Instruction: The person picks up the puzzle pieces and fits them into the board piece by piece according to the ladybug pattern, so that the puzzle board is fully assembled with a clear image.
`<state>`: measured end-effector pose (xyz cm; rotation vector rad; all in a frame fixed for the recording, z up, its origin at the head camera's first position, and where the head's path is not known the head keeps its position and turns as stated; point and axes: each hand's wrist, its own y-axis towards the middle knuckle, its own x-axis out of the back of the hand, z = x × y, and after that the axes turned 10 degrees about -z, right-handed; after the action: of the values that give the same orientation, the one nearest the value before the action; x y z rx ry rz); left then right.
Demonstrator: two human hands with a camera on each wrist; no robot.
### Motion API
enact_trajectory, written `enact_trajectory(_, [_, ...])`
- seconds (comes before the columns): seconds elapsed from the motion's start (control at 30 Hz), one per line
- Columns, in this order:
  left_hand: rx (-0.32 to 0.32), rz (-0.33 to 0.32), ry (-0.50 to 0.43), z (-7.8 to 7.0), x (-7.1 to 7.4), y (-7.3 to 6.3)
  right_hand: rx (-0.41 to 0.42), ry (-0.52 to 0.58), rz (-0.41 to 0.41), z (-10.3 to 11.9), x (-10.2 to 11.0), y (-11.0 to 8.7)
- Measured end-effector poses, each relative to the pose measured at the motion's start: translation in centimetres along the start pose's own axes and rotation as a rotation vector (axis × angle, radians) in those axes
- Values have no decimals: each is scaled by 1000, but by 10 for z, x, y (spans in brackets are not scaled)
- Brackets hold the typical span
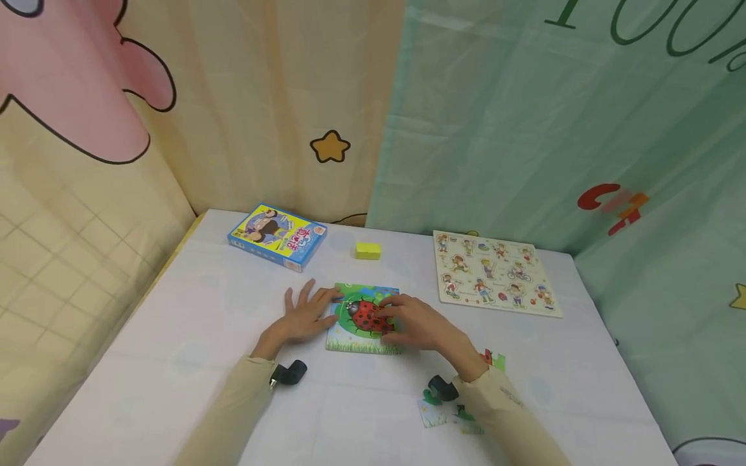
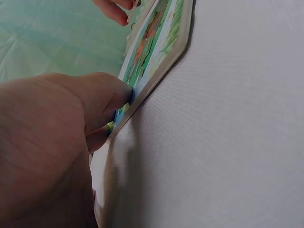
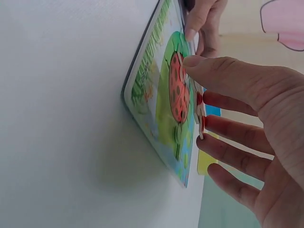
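Note:
A square jigsaw board (image 1: 361,346) with a red spotted ladybug on green leaves and grass lies on the white table. My left hand (image 1: 305,317) has its fingers spread, with thumb and fingertips resting on the board's left edge. Over the board's right part is my right hand (image 1: 421,323). Between its thumb and fingers it pinches a thin puzzle piece (image 3: 198,111), seen nearly edge-on in the right wrist view; its picture is mostly hidden. Beneath that piece, the ladybug picture (image 3: 177,90) shows on the board.
Loose puzzle pieces (image 1: 432,414) lie near my right forearm, some partly covered by it. Behind the board stands a small yellow block (image 1: 368,251). A blue and yellow box (image 1: 280,236) is at back left, a board with children's figures (image 1: 495,272) at back right.

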<state>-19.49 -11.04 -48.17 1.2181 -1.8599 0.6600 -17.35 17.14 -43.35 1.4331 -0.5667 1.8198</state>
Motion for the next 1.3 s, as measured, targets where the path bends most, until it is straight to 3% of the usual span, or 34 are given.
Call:
enact_trajectory(0.6, [16, 12, -2, 1, 0, 1, -22, 12, 15, 11, -14, 30])
enact_trajectory(1.3, [8, 14, -16, 1, 1, 1, -40, -47, -7, 18, -22, 39])
